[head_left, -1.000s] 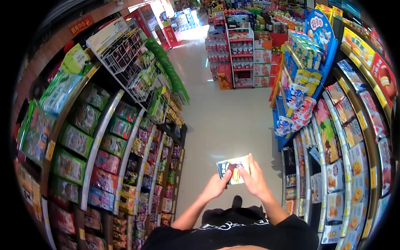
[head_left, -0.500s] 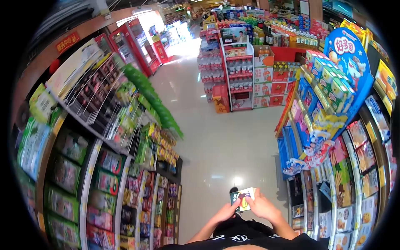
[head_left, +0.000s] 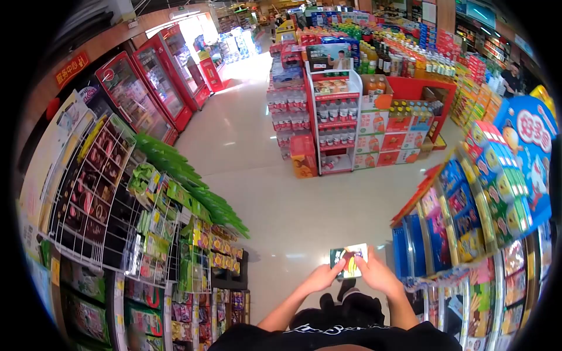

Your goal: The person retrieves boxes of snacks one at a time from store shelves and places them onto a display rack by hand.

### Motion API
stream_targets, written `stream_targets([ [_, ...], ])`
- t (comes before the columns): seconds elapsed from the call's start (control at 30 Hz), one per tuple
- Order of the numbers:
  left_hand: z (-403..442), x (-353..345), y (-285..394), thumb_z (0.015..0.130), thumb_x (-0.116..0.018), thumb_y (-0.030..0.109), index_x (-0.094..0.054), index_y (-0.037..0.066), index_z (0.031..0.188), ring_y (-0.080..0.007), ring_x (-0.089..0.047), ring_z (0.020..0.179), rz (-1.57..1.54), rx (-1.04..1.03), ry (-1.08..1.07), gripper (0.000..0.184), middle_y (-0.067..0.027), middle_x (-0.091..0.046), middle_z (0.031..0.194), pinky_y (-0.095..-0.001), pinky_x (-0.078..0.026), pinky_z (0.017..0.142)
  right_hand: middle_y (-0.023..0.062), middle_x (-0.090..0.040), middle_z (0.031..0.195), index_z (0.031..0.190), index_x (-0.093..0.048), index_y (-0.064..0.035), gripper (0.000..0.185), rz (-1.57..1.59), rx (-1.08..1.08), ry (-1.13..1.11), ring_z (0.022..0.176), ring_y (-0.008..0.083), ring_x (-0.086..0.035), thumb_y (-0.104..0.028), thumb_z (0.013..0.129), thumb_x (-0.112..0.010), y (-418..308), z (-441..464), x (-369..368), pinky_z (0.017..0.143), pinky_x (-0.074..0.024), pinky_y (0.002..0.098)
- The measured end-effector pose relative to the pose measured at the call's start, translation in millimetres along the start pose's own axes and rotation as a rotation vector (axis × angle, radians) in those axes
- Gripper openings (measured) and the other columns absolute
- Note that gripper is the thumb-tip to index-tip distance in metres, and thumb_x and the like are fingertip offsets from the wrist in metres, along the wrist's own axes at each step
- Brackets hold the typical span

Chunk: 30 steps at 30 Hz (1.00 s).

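Note:
Between my two hands is a small flat box (head_left: 349, 261), dark green and white with a yellow picture on its front, held out before my body above the tiled floor. My left hand (head_left: 322, 277) grips its left side, with the thumb lying on the front. On the right side my right hand (head_left: 377, 274) holds it, its thumb also over the front. The fingers behind the box are hidden. What the print says is too small to read.
Snack racks (head_left: 158, 228) line the left side, and a blue display stand (head_left: 451, 216) with boxed goods is on the right. Ahead stands a drinks shelf (head_left: 336, 117) beside stacked cartons. Red fridges (head_left: 167, 82) are at back left; a person (head_left: 511, 79) is at far right.
I have moved forward along the aisle, so the drinks shelf and the racks appear nearer. The box has risen a little in view, still between both hands.

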<state>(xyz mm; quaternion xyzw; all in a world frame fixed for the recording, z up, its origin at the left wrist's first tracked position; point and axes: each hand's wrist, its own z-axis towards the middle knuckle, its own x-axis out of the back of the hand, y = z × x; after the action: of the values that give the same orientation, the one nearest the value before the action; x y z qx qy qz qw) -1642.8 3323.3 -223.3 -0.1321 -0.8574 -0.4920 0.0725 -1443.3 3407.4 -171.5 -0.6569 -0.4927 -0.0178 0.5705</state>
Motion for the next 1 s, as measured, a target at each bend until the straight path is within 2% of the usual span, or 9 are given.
stream_targets([
  [0.1, 39.5, 19.7, -14.0, 0.095, -0.026, 0.084, -0.068, -0.005, 0.08, -0.0271, -0.06, 0.061, -0.003, 0.086, 0.017, 0.1, -0.0133, -0.061, 0.063, -0.0414, -0.049, 0.062, 0.0443, -0.06, 0.119, 0.144, -0.024, 0.0264, 0.082, -0.006, 0.035, -0.147, 0.118, 0.0529, -0.06, -0.045, 0.106, -0.041, 24.7, 79.3, -8.3, 0.104, -0.0472, 0.0481],
  [0.3, 128.4, 83.9, -4.4, 0.097, -0.026, 0.081, -0.071, -0.003, 0.083, -0.0311, -0.066, 0.067, -0.059, 0.148, 0.229, 0.096, -0.0176, -0.062, 0.062, -0.0428, -0.05, 0.065, 0.0456, -0.061, 0.114, 0.139, -0.027, 0.0281, 0.085, -0.036, 0.132, -0.33, 0.115, 0.0517, -0.062, -0.049, 0.106, -0.04, -27.6, 219.8, 39.0, 0.099, -0.0493, 0.0482],
  [0.33, 142.6, 102.5, 5.8, 0.097, -0.026, 0.081, -0.071, -0.003, 0.084, -0.0308, -0.067, 0.068, -0.043, 0.139, 0.271, 0.096, -0.0173, -0.062, 0.062, -0.0426, -0.05, 0.065, 0.0378, -0.063, 0.119, 0.136, -0.039, 0.0163, 0.069, -0.016, 0.14, -0.327, 0.117, 0.0494, -0.062, -0.046, 0.107, -0.043, -19.8, 254.4, 35.0, 0.102, -0.0475, 0.0458],
  [0.43, 211.6, 191.4, 54.5, 0.097, -0.028, 0.08, -0.07, -0.004, 0.086, -0.0288, -0.067, 0.068, -0.002, 0.15, 0.342, 0.094, -0.0162, -0.064, 0.067, -0.042, -0.05, 0.065, 0.0384, -0.062, 0.121, 0.136, -0.038, 0.016, 0.069, -0.048, 0.207, -0.346, 0.118, 0.0496, -0.061, -0.046, 0.106, -0.044, -78.2, 353.3, 71.5, 0.103, -0.0469, 0.046],
  [0.5, 228.8, 227.6, 73.5, 0.097, -0.03, 0.08, -0.068, -0.005, 0.087, -0.0269, -0.066, 0.068, 0.011, 0.214, 0.35, 0.093, -0.0154, -0.065, 0.071, -0.0417, -0.05, 0.065, 0.0424, -0.056, 0.127, 0.143, -0.029, 0.0186, 0.078, -0.056, 0.299, -0.324, 0.12, 0.051, -0.059, -0.048, 0.106, -0.043, -93.2, 392.7, 88.7, 0.103, -0.0477, 0.047],
  [0.6, 264.5, 262.3, 99.2, 0.099, -0.036, 0.075, -0.067, -0.007, 0.091, -0.0245, -0.066, 0.068, -0.069, 0.091, 0.479, 0.087, -0.0135, -0.065, 0.072, -0.0404, -0.051, 0.066, 0.045, -0.046, 0.139, 0.152, -0.016, 0.019, 0.088, -0.073, 0.37, -0.339, 0.125, 0.0524, -0.055, -0.051, 0.106, -0.042, -123.2, 453.7, 113.6, 0.105, -0.0474, 0.0478],
  [0.73, 309.8, 281.9, 116.5, 0.102, -0.038, 0.07, -0.067, -0.006, 0.1, -0.0232, -0.067, 0.072, -0.234, 0.036, 0.541, 0.081, -0.0123, -0.067, 0.075, -0.0389, -0.053, 0.068, 0.0411, -0.052, 0.137, 0.153, -0.018, 0.0174, 0.087, -0.174, 0.393, -0.308, 0.129, 0.05, -0.053, -0.05, 0.105, -0.044, -143.3, 501.2, 141.8, 0.11, -0.0424, 0.0453],
  [0.9, 378.5, 315.3, 119.9, 0.103, -0.042, 0.065, -0.066, -0.002, 0.115, -0.0195, -0.069, 0.074, -0.157, 0.149, 0.289, 0.072, -0.0127, -0.073, 0.09, -0.0348, -0.055, 0.071, 0.0402, -0.056, 0.132, 0.152, -0.022, 0.019, 0.09, -0.131, 0.326, -0.321, 0.125, 0.0495, -0.057, -0.05, 0.101, -0.051, -115.3, 574.8, 149.5, 0.107, -0.0449, 0.0443],
  [1.0, 421.6, 353.8, 142.7, 0.103, -0.047, 0.062, -0.064, -0.003, 0.122, -0.0189, -0.069, 0.068, -0.059, 0.187, 0.11, 0.069, -0.013, -0.073, 0.099, -0.0345, -0.057, 0.07, 0.0361, -0.063, 0.122, 0.156, -0.026, 0.0089, 0.092, -0.181, 0.248, -0.319, 0.111, 0.048, -0.064, -0.051, 0.096, -0.061, -121.0, 612.1, 180.7, 0.097, -0.0502, 0.046],
])
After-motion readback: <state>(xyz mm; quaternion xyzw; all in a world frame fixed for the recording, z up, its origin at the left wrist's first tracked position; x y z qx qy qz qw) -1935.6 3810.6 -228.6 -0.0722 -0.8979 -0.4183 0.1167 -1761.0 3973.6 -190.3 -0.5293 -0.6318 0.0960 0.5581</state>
